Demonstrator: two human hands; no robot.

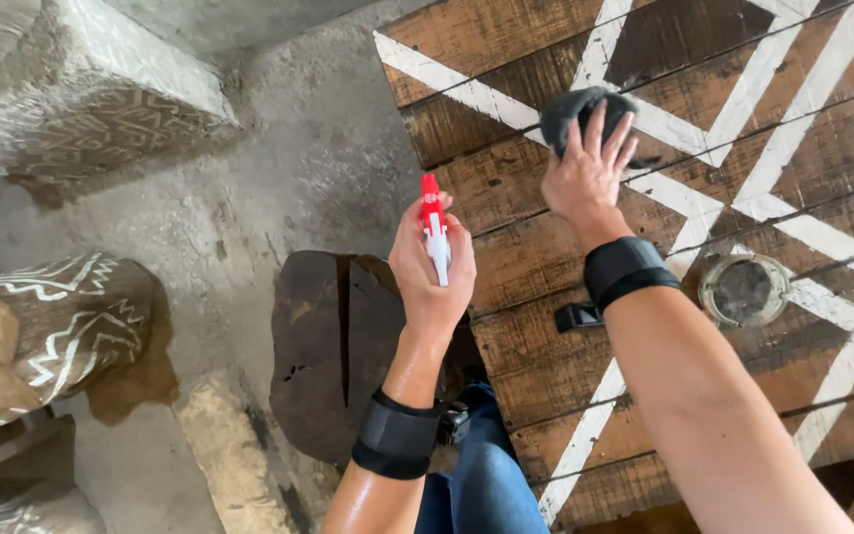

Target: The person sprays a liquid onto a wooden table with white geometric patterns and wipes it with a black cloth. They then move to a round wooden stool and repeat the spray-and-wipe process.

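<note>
Both forearms reach out from the bottom edge, each with a black wrist strap, above a knee in blue jeans. Just beyond, the left hand is closed around a spray bottle with a red and white head, fingers wrapped tight on the neck and the nozzle aimed forward toward the table. Below it sits a dark wooden stool with a split down its top. Farther out, the right hand lies with fingers spread flat, pressing a dark cloth onto the table's brown planks, right on one of the painted white stripes near the far left corner. A round glass ashtray stands on the table to the right, well apart from the cloth. To wipe well here, it seems best to keep the palm flat so the cloth stays fully under the fingers, stroke along the plank grain so the gaps do not snag it, and spray close to the wood just ahead of the cloth rather than over the ashtray. Off to the left, patterned stone blocks rest on the concrete floor.
</note>
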